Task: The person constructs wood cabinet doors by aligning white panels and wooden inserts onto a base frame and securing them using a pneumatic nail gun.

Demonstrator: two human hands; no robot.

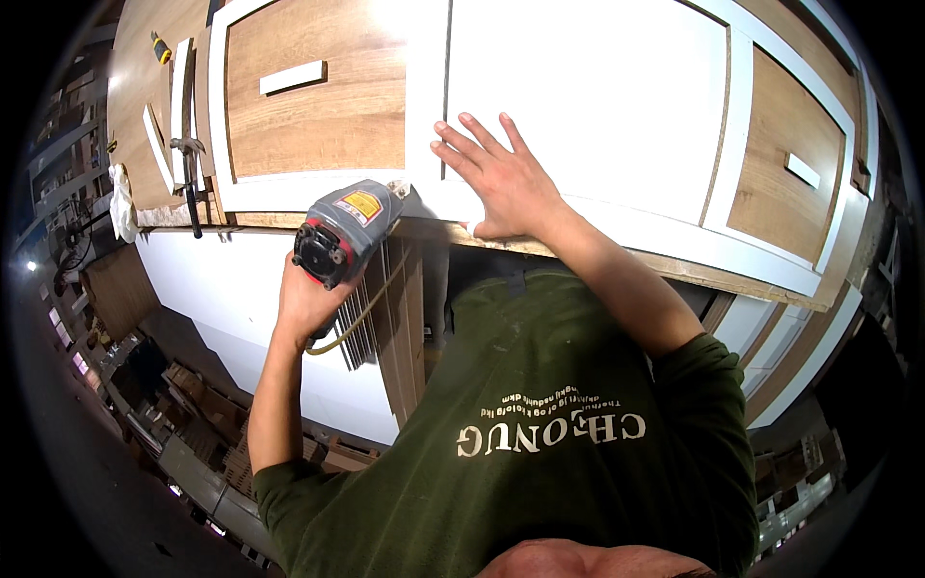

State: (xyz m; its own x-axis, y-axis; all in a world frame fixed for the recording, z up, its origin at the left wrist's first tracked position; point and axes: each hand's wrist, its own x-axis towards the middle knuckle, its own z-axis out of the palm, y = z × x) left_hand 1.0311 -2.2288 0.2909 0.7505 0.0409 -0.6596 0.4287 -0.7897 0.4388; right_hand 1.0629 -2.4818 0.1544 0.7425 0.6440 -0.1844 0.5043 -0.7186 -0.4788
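Note:
My left hand [311, 301] grips a grey and red pneumatic nail gun [353, 220]. Its nose meets the near edge of a white-framed wooden panel [432, 144], and a yellowish air hose [361, 316] hangs beside it. To the right of the gun, my right hand [504, 185] lies flat on the white frame with the fingers spread and the thumb by the near edge. White and wood-brown sections make up the panel, with small white strips [294, 77] on the brown parts. The gun's body hides the fingers of my left hand.
At the left end of the bench lie a hammer [190, 183], several white and brown strips [159, 144] and a yellow-black hand tool [160, 47]. A white cloth [122, 202] hangs at that corner. White boards [231, 318] and upright brown boards [393, 337] stand below the bench edge.

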